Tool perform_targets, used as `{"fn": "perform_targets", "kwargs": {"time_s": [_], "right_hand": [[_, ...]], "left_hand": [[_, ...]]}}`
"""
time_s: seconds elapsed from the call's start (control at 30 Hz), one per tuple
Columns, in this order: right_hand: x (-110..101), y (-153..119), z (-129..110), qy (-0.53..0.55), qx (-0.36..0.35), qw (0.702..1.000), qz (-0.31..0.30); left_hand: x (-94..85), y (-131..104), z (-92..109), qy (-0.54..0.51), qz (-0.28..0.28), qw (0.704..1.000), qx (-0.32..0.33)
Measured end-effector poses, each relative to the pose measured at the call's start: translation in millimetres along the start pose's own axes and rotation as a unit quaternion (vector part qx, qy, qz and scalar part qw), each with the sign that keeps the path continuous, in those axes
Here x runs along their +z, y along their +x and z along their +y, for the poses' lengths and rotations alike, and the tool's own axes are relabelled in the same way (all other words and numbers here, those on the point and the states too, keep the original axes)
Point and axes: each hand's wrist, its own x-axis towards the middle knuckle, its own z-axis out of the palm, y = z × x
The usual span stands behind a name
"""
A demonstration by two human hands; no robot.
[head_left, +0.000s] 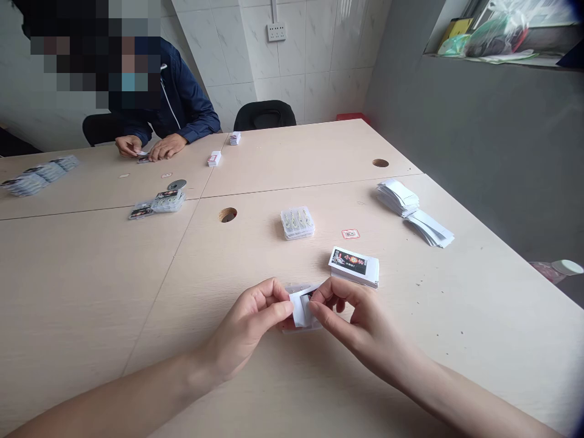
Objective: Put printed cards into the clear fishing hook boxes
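Observation:
Between my hands is a white-backed sticker sheet (300, 310), held over a clear plastic box (301, 329) on the table. My left hand (260, 316) pinches the sheet's left edge between thumb and forefinger. On the other side, the thumb and forefinger of my right hand (342, 307) are closed on its right part, where a strip of dark print shows. A stack of black-printed stickers (354, 267) lies just beyond my right hand. Farther off sit stacked clear boxes (297, 223) with small metal pieces inside.
A small red-edged label (351, 233) lies right of the boxes. White paper strips (413, 210) are piled at the right. Cable holes (227, 215) pierce the table (219, 255). Across it, a person in a dark blue jacket (185, 91) works near more boxes (157, 204).

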Motion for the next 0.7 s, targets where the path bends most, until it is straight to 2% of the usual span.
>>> {"fn": "perform_targets", "kwargs": {"time_s": [0.7], "right_hand": [[-0.5, 0.1, 4.0, 0.015, -0.001, 1.0, 0.002]], "left_hand": [[-1.6, -0.6, -1.4, 0.004, -0.003, 1.0, 0.003]]}}
